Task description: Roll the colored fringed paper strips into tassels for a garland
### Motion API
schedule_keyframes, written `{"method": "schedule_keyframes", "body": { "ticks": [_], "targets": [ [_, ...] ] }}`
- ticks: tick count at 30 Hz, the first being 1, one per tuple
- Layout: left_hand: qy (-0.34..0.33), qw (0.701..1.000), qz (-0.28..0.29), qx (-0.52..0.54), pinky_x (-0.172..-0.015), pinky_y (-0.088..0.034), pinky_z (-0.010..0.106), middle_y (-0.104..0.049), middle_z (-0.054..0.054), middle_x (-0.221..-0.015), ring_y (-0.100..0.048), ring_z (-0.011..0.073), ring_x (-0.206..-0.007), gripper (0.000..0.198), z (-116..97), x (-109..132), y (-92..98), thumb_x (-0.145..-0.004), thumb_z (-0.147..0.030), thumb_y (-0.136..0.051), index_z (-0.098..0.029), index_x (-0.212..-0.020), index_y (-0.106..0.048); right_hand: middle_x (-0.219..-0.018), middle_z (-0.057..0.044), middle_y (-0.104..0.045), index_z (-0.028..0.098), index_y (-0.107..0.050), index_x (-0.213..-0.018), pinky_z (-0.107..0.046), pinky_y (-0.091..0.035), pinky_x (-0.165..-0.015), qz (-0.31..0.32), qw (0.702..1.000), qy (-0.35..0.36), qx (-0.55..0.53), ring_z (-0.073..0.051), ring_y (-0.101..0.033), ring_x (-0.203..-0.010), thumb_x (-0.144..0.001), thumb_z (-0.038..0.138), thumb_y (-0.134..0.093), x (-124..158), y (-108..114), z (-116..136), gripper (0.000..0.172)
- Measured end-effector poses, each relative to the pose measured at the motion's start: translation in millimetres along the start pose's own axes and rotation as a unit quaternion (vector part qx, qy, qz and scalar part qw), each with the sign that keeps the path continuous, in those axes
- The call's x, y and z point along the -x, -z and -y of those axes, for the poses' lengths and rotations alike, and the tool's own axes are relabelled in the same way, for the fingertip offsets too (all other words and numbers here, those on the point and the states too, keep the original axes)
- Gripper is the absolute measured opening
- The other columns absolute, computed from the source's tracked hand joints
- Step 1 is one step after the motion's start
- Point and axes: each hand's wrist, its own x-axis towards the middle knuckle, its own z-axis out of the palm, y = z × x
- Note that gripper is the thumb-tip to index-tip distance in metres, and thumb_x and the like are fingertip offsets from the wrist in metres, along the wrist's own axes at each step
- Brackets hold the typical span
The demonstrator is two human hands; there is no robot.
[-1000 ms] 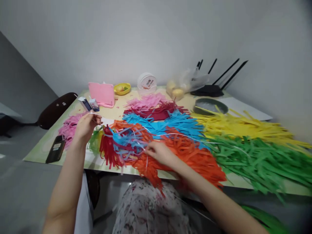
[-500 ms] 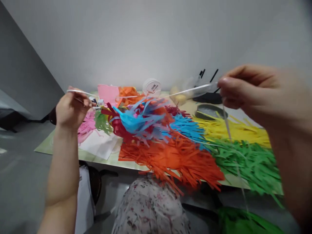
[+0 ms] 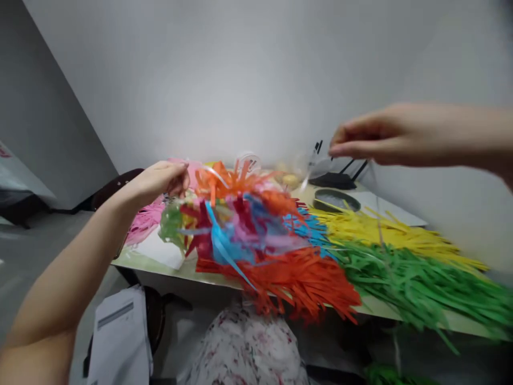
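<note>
My left hand [image 3: 162, 181] is closed on one end of a thin white ribbon [image 3: 214, 173], held above the table's left side. My right hand [image 3: 380, 133] is raised high at the right, fingers pinched on the ribbon's other end near the wall. Between them hangs a bunch of coloured paper fringe [image 3: 232, 222]: orange, blue, red, green and pink strips, blurred by motion. It hangs just over the orange fringe pile [image 3: 304, 278] at the table's near edge.
Green [image 3: 417, 278], yellow [image 3: 385, 230], blue and pink fringe piles cover the table [image 3: 160, 264]. A dark dish [image 3: 335, 200] and a black router [image 3: 336, 179] sit at the back. A dark chair [image 3: 116, 184] stands left; white paper [image 3: 118, 331] lies below near my lap.
The fringe bunch was lifted off the table on the ribbon. My right hand rose from the table to high right; my left hand has now moved inward toward the bunch.
</note>
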Motion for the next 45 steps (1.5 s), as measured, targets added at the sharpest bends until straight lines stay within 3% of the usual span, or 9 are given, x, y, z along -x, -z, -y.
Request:
{"method": "schedule_keyframes", "body": {
  "ticks": [4, 8, 13, 17, 22, 27, 31, 35, 45],
  "targets": [
    [-0.011, 0.996, 0.009, 0.083, -0.062, -0.052, 0.026, -0.048, -0.001, -0.040, -0.058, 0.0127, -0.048, 0.041, -4.3, 10.0, -14.1, -0.093, -0.036, -0.047, -0.013, -0.063, -0.065, -0.060, 0.000, -0.055, 0.019, -0.062, -0.076, -0.029, -0.036, -0.054, 0.025, 0.997, 0.002, -0.071, -0.010, -0.045, -0.055, -0.089, 0.052, -0.058, 25.4, -22.6, 49.2, 0.036],
    [-0.023, 0.987, 0.109, 0.116, -0.073, -0.054, 0.028, -0.071, 0.009, -0.074, -0.068, 0.0150, -0.071, 0.036, -24.1, 18.1, -71.5, -0.094, -0.034, -0.048, -0.010, -0.079, -0.070, -0.058, 0.002, -0.053, 0.016, -0.059, -0.082, -0.027, -0.036, -0.055, 0.062, 0.983, 0.032, -0.171, -0.009, -0.047, -0.053, -0.096, 0.026, -0.051, 25.0, -42.9, 111.3, 0.019],
    [-0.010, 0.961, 0.210, 0.177, -0.048, -0.042, 0.021, -0.040, -0.005, -0.043, -0.040, 0.0068, -0.038, 0.045, -31.5, 25.9, -125.7, -0.094, -0.046, -0.047, -0.016, -0.062, -0.055, -0.059, 0.004, -0.049, 0.018, -0.053, -0.085, -0.023, -0.033, -0.047, 0.007, 0.964, 0.050, -0.259, -0.009, -0.045, -0.050, -0.096, 0.024, -0.051, 13.7, -73.1, 156.0, 0.013],
    [0.018, 0.962, 0.223, 0.158, -0.036, -0.015, 0.017, -0.020, -0.009, -0.044, -0.016, 0.0037, -0.035, 0.050, -28.8, 33.7, -118.7, -0.093, -0.049, -0.050, -0.018, -0.054, -0.042, -0.053, 0.004, -0.044, 0.020, -0.050, -0.084, -0.024, -0.026, -0.039, 0.135, 0.929, -0.007, -0.344, -0.009, -0.037, -0.041, -0.102, 0.037, -0.036, 28.0, -89.5, 144.3, 0.029],
    [0.042, 0.956, 0.282, 0.075, -0.037, -0.017, 0.018, -0.028, -0.007, -0.045, -0.023, 0.0042, -0.037, 0.043, -9.3, 48.9, -105.4, -0.087, -0.052, -0.060, -0.016, -0.064, -0.058, -0.050, 0.006, -0.038, 0.019, -0.055, -0.068, -0.024, -0.023, -0.040, 0.248, 0.927, 0.043, -0.279, -0.006, -0.031, -0.043, -0.092, 0.049, -0.057, 52.4, -75.7, 114.1, 0.038],
    [-0.022, 0.918, 0.391, 0.063, -0.067, -0.048, 0.023, -0.068, 0.008, -0.075, -0.060, 0.0129, -0.070, 0.040, 36.1, 65.2, -122.4, -0.086, -0.048, -0.063, -0.013, -0.068, -0.068, -0.049, 0.008, -0.036, 0.018, -0.057, -0.067, -0.024, -0.016, -0.043, 0.146, 0.940, 0.036, -0.306, -0.003, -0.027, -0.044, -0.089, 0.044, -0.061, 68.3, -50.7, 87.9, 0.035],
    [-0.003, 0.884, 0.445, 0.143, -0.084, -0.049, 0.030, -0.071, 0.008, -0.083, -0.064, 0.0175, -0.083, 0.030, 67.6, 74.8, -147.0, -0.082, -0.045, -0.069, -0.015, -0.084, -0.069, -0.047, 0.008, -0.036, 0.019, -0.062, -0.071, -0.025, -0.015, -0.044, 0.067, 0.939, 0.040, -0.336, -0.004, -0.027, -0.044, -0.082, 0.050, -0.067, 72.8, -50.2, 71.4, 0.034],
    [0.003, 0.909, 0.405, 0.095, -0.068, -0.045, 0.022, -0.065, 0.000, -0.082, -0.056, 0.0123, -0.072, 0.038, 87.8, 87.8, -172.2, -0.061, -0.031, -0.085, -0.016, -0.090, -0.065, -0.051, 0.007, -0.040, 0.018, -0.066, -0.074, -0.025, -0.017, -0.043, 0.012, 0.963, 0.035, -0.269, -0.005, -0.029, -0.046, -0.077, 0.060, -0.068, 75.3, -56.7, 63.1, 0.043],
    [0.098, 0.948, 0.271, 0.130, -0.077, -0.043, 0.027, -0.064, 0.002, -0.092, -0.058, 0.0162, -0.083, 0.035, 110.1, 108.3, -209.0, -0.067, -0.030, -0.076, -0.016, -0.094, -0.059, -0.056, 0.004, -0.042, 0.019, -0.063, -0.072, -0.027, -0.025, -0.050, -0.005, 0.987, 0.104, -0.123, -0.009, -0.034, -0.053, -0.085, 0.067, -0.052, 96.4, -60.2, 74.7, 0.051]
  ]
}}
